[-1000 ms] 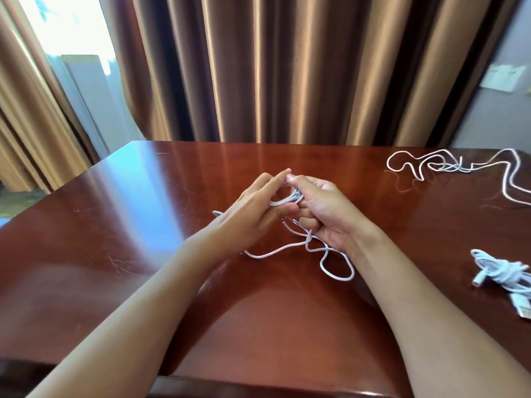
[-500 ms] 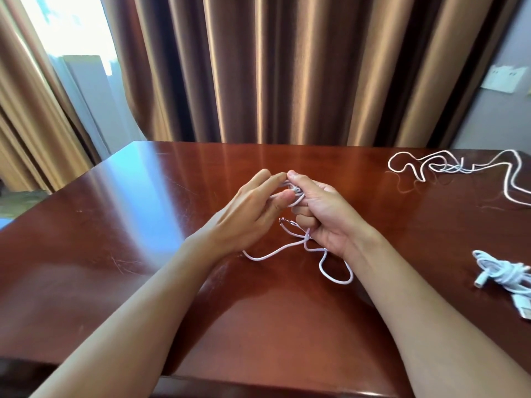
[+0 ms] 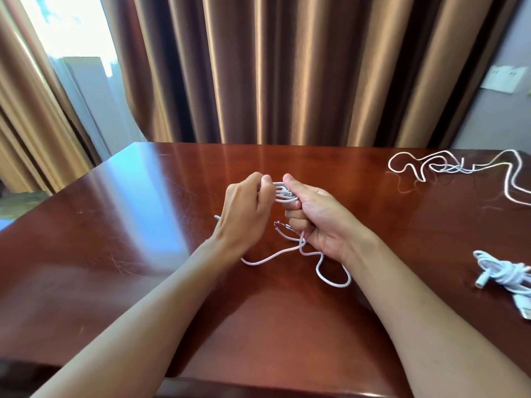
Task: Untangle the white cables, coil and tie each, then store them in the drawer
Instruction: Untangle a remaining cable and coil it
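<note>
So the white cable [image 3: 287,193] being worked on is up off the bench [image 3: 143,254], bunched into a few short loops between the two hands near the middle of the bench. The right hand [image 3: 319,219] has its fingers curled around the bundle, thumb on top, gripping the loops from the right side. The left hand [image 3: 247,211] has its fingers bent in toward the same bundle and looks like it's pinching a strand at the left end of the loops, though the fingertips are partly hidden behind the hand so I can't say exactly which strand. Below the hands the rest of that cable hangs down and trails onto the wood, making one loose loop [image 3: 333,271] near the right wrist and a curve running back under the left wrist. A bit of it also pokes out on the left side of the left hand.

Further out, a second loose cable [image 3: 448,168] is sprawled in squiggles at the far right corner of the bench. Nearer on the right edge sits a coiled cable [image 3: 505,272], already wrapped up, with its plugs sticking out. Behind the bench are brown curtains [image 3: 287,67], a window [image 3: 69,33] at left, and a wall plate [image 3: 501,81] at right.
</note>
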`<state>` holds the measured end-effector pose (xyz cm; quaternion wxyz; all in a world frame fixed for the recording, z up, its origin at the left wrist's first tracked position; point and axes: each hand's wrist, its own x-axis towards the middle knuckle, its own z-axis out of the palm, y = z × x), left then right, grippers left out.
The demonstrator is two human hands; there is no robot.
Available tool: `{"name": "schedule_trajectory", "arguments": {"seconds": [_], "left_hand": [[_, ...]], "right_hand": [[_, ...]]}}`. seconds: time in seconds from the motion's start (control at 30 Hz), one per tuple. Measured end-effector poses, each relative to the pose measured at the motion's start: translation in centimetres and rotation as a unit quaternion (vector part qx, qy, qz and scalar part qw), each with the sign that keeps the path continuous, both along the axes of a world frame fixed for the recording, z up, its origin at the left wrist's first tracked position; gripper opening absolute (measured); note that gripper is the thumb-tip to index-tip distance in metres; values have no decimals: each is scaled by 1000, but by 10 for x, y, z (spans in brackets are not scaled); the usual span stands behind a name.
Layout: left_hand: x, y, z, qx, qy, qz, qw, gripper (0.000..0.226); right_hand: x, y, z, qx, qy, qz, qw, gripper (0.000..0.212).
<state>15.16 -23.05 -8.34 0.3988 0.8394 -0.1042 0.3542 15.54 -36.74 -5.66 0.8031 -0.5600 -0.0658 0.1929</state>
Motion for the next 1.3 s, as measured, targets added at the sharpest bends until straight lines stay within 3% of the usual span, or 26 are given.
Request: {"name": "schedule_trajectory", "arguments": {"seconds": [0.1, 0.2, 0.37, 0.43, 0.53, 0.73, 0.9, 1.0, 1.1, 1.17, 1.23, 1.3], "left_hand": [[3, -2, 1, -96, 72, -26, 992, 36], [-1, -10, 5, -262, 162, -125, 943, 29], [0, -9, 14, -359, 145, -105, 916, 28], [3, -4, 16, -405, 137, -88, 900, 28], [7, 1, 14, -423, 113, -57, 897, 31], [10, 11, 9, -354, 70, 7, 933, 31], [13, 16, 2, -235, 34, 84, 968, 24], [7, 13, 8, -121, 36, 96, 987, 23], [7, 17, 9, -75, 51, 51, 995, 23], [8, 19, 9, -66, 69, 14, 995, 25], [6, 21, 10, -51, 84, -34, 995, 27], [2, 19, 10, -31, 94, -89, 991, 31]], "right_hand": [[1, 0, -2, -24, -38, -26, 999, 24], [0, 1, -5, -79, -120, -68, 987, 26], [-3, 5, -1, -145, -149, -101, 973, 44], [-3, 8, -4, -273, -236, -109, 926, 52], [-12, 15, -14, -421, -374, -102, 820, 37], [-23, 20, -16, -491, -409, -134, 758, 35], [-39, 18, -8, -558, -486, -48, 671, 35], [-36, 14, -7, -533, -579, -80, 612, 20], [-19, 4, -4, -473, -644, -153, 581, 22], [-8, -6, -2, -430, -635, -156, 622, 25], [-1, -16, 1, -361, -585, -138, 713, 25], [4, -24, 5, -289, -538, -137, 780, 26]]}}
